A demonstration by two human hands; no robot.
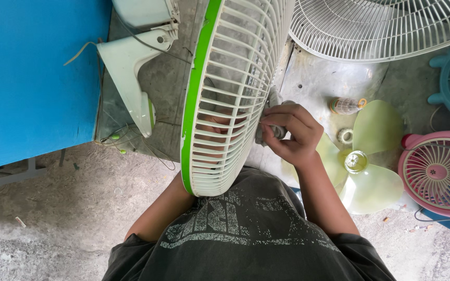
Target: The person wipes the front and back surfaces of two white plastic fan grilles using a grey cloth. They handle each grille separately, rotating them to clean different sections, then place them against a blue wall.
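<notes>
The fan guard (235, 88) is ribbed white plastic with a glossy green rim. The rag (273, 117) is grey cloth. The floor (69, 218) at lower left is rough concrete

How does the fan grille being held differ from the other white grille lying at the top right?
The held grille has a green rim, stands on edge, and is gripped by the left hand behind it and the right hand pressing a cloth. The other grille lies flat, untouched, with no green visible. Both are white ribbed plastic.

Right hand (292, 134) sits just right of frame centre, fingers (287, 120) curled tight in a pinching fist, knuckles up, wrist bent, forearm running down to the lower right. Left hand (220, 130) is centre frame, only partly visible through bars; its grip can't be read. Left forearm angles down towards lower centre-left.
</notes>
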